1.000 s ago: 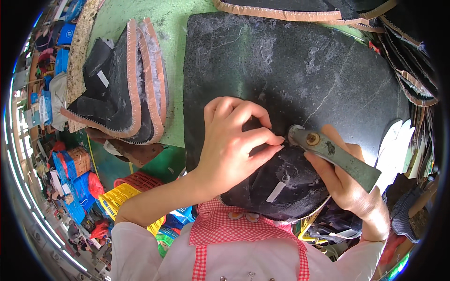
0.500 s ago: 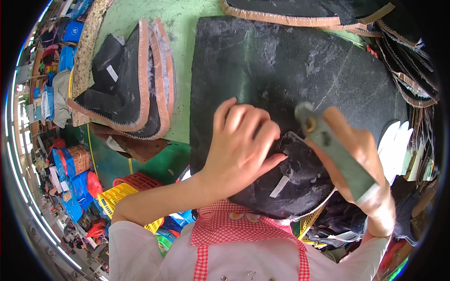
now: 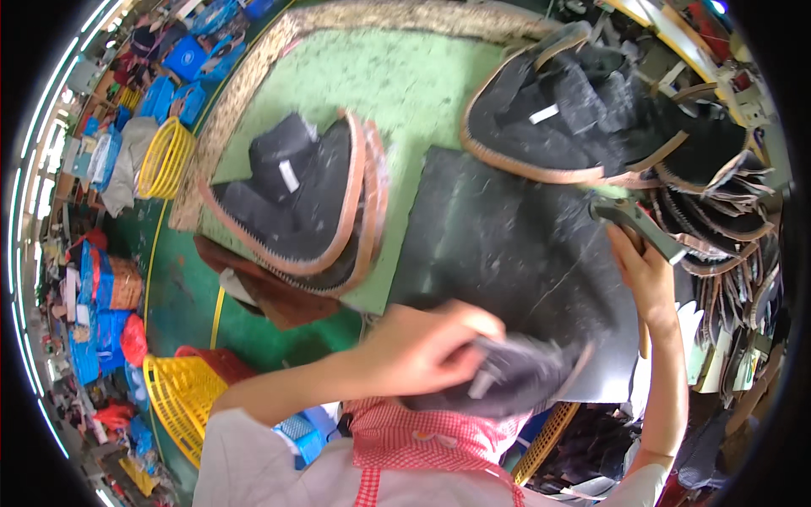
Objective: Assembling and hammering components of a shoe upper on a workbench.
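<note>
My left hand (image 3: pixel 435 342) is closed on the edge of a black shoe upper (image 3: pixel 519 384) with a white tag. That piece is smeared by motion and hangs at the near edge of the black work mat (image 3: pixel 498 245), in front of my apron. Farther right, my right hand (image 3: pixel 646 283) grips a hammer with a long grey-green metal head (image 3: pixel 646 228). Part of its wooden handle shows below the wrist. The hammer is raised over the mat's right side, beside a pile of black uppers (image 3: pixel 541 127) with tan edging.
A small stack of black uppers (image 3: pixel 291 203) lies at left on the green tabletop (image 3: pixel 380 84), a brown piece (image 3: pixel 283 291) below it. Yellow baskets (image 3: pixel 182 393) stand at lower left. More uppers (image 3: pixel 718 220) hang over the right edge. A worn wooden rim (image 3: pixel 236 101) borders the table.
My left hand has taken hold of the upper and drawn it off the mat toward me. My right hand has moved the hammer away to the right. The view has shifted, showing more of the table.
</note>
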Demonstrator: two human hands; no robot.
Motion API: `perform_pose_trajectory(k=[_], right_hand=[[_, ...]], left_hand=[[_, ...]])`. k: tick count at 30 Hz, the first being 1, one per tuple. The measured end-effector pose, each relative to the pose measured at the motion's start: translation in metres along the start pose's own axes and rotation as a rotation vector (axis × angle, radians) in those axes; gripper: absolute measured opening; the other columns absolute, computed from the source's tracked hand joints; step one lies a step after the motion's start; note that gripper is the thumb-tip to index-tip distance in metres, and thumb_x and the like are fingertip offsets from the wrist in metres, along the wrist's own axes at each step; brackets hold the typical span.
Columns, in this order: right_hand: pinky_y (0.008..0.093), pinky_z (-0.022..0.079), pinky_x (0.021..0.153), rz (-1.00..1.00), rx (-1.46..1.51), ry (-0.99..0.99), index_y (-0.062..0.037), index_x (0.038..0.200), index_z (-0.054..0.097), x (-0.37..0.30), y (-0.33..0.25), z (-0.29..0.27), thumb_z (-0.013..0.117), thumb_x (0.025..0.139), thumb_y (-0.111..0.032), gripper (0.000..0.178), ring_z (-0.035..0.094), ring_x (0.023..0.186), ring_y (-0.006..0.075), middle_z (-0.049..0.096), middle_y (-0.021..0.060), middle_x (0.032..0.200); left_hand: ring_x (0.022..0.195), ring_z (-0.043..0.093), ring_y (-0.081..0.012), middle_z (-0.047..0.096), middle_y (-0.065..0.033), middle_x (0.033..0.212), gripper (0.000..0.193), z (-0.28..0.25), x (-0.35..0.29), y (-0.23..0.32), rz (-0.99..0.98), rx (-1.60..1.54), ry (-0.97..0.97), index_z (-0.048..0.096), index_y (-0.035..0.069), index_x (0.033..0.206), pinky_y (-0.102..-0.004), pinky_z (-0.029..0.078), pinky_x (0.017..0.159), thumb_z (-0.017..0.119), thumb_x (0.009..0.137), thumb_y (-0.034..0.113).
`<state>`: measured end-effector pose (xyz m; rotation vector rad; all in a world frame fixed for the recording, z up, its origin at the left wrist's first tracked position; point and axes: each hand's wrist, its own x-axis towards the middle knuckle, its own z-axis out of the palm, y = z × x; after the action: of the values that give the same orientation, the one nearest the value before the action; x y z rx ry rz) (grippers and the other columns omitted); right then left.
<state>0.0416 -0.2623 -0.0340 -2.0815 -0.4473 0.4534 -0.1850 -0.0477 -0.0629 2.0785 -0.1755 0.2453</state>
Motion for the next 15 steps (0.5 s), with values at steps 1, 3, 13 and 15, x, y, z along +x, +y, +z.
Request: perform_pose_trajectory(k=[1, 3, 13, 15], right_hand=[[0.0188, 0.041, 0.062, -0.013, 0.0, 0.02, -0.002, 0.112, 0.064, 0.012, 0.001, 0.002, 0.066, 0.093, -0.007, 0.019, 0.051, 0.068, 0.0032, 0.06, -0.001, 0.077], [0.0208, 0.043, 0.062, -0.214, 0.002, 0.066, -0.002, 0.105, 0.063, 0.031, -0.007, -0.003, 0.065, 0.093, -0.008, 0.014, 0.05, 0.067, 0.0047, 0.059, -0.0008, 0.075], [0.0462, 0.053, 0.073, -0.463, -0.79, 0.785, 0.0004, 0.102, 0.051, 0.203, -0.001, -0.024, 0.077, 0.079, -0.029, 0.045, 0.066, 0.082, 0.0405, 0.068, 0.0181, 0.082], [0.0499, 0.05, 0.085, -0.421, -0.745, 0.707, 0.0012, 0.112, 0.048, 0.219, 0.012, -0.02, 0.081, 0.074, -0.03, 0.059, 0.061, 0.102, 0.046, 0.064, 0.0258, 0.11]], left_hand=[[0.063, 0.064, -0.0135, 0.066, -0.0054, 0.094, 0.032, -0.03, -0.006, -0.002, 0.028, 0.075, 0.241, 0.052, 0.01, 0.114, -0.0257, 0.052, 0.059, 0.068, 0.086, 0.004], [0.064, 0.052, -0.0036, 0.061, -0.001, 0.089, 0.039, -0.092, -0.021, -0.007, -0.306, -0.073, 0.648, 0.047, 0.009, 0.119, -0.0191, 0.044, 0.057, 0.066, 0.086, -0.002], [0.132, 0.05, -0.0255, 0.056, -0.0125, 0.137, 0.052, -0.137, 0.1, -0.049, 0.001, 0.466, 0.431, 0.053, 0.003, 0.136, -0.0364, 0.035, 0.112, 0.068, 0.087, 0.003], [0.135, 0.047, -0.0294, 0.049, -0.0158, 0.145, 0.063, -0.095, 0.163, -0.051, 0.138, 0.417, 0.246, 0.045, 0.006, 0.143, -0.0388, 0.036, 0.113, 0.07, 0.086, 0.008]])
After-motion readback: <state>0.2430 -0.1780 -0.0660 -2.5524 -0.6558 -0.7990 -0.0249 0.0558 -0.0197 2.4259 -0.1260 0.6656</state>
